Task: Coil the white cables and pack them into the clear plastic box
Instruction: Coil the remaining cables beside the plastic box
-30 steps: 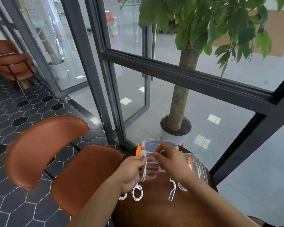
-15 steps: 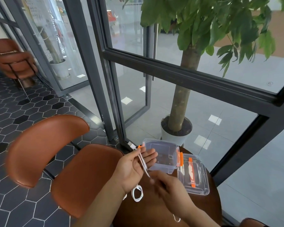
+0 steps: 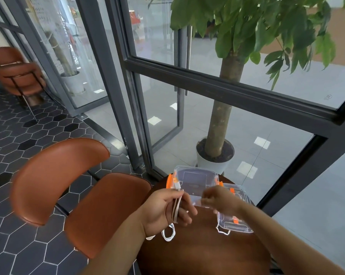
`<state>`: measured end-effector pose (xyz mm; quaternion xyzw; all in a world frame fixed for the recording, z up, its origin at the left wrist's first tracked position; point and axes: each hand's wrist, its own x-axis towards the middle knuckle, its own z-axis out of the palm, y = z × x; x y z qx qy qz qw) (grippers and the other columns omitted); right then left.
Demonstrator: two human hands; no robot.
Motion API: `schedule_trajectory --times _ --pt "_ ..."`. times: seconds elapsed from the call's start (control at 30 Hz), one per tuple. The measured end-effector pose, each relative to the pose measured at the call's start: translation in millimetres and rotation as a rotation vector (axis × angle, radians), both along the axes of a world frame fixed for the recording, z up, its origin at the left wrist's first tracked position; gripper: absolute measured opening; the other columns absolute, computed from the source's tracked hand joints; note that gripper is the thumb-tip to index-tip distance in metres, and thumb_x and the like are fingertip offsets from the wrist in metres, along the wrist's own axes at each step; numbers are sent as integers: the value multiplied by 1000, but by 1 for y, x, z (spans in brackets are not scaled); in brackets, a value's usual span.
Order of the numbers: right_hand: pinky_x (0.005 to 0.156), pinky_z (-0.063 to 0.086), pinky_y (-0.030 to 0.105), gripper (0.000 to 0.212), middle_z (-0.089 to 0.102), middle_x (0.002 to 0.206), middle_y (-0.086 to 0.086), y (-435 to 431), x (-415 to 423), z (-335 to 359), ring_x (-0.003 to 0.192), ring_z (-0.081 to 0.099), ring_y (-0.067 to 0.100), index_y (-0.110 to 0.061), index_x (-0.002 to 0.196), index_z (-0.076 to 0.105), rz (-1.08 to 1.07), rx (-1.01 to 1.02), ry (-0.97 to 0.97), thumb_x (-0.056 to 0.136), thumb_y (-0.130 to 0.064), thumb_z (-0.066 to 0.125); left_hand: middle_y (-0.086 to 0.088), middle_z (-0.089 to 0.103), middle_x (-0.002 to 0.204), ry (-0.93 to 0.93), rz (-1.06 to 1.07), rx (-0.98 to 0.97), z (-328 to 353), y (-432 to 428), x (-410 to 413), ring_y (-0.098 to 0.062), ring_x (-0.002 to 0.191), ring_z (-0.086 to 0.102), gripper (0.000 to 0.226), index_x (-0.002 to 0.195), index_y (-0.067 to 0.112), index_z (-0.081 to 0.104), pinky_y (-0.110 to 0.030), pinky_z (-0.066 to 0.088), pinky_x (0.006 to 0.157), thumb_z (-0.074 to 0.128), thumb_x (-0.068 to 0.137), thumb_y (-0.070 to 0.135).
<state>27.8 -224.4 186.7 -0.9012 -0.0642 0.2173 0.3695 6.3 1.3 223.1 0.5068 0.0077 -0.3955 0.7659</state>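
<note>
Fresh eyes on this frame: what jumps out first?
The two hands at the bottom centre: the left hand has white cable wound around its fingers, the right hand blurred beside it. Just behind them, an open clear plastic box with orange clips sits on the round brown table. A potted tree stands beyond the glass, and a brown chair to the left.

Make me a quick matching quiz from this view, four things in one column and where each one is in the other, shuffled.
1. white cable
2. clear plastic box
3. box lid
4. potted tree

A. behind the glass
B. on the table's far edge
C. wrapped around the left hand
D. flat on the table, under the right hand

Pairs: 1-C, 2-B, 3-D, 4-A
</note>
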Motion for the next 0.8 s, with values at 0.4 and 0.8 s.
schedule_trajectory --times 0.4,0.8 --pt "61 57 38 24 66 63 10 43 1 64 55 63 18 -5 80 70 -126 252 -96 98 -18 59 -22 74 100 -164 142 218 -3 -10 4 -39 97 73 36 104 -3 68 -39 59 76 40 107 19" --pt "67 56 25 22 76 99 -6 71 -37 33 76 71 10 -27 118 56 -161 80 -411 97 -32 59 -18 74 112 171 535 -53 -22 -31 13 -26 89 72 42 127 -3 62 -35 52 75 39 106 26"
